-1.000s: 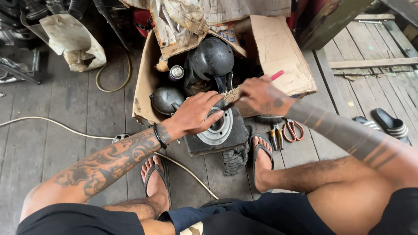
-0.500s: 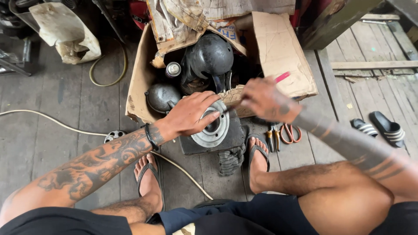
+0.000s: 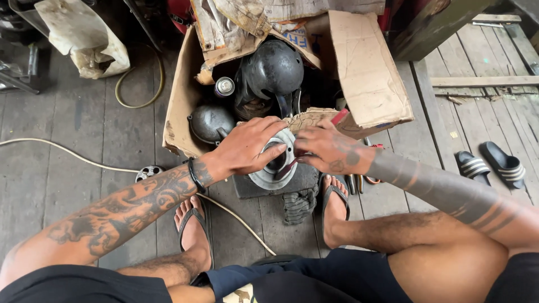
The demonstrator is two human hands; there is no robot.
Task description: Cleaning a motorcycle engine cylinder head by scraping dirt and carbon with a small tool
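My left hand (image 3: 251, 147) lies flat on the left rim of a round silver metal part (image 3: 268, 173) that sits on a dark block (image 3: 303, 179) between my feet. My right hand (image 3: 327, 149) grips a thin tool with a red handle (image 3: 339, 116) whose lower end reaches into the part's central opening. Both hands hover over the front edge of an open cardboard box (image 3: 181, 112). Most of the metal part is hidden under my fingers.
The box holds a dark helmet (image 3: 273, 70), a grey round casing (image 3: 209, 123) and a spray can (image 3: 224, 86). A pale cable (image 3: 67, 154) crosses the wooden floor. Pliers (image 3: 359, 182) lie by my right foot, a rag (image 3: 297, 205) below the block, black sandals (image 3: 488, 164) at right.
The view has shifted closer. My right hand has come down from the box edge to the metal part's centre with the tool; my left hand stays on the part's rim.
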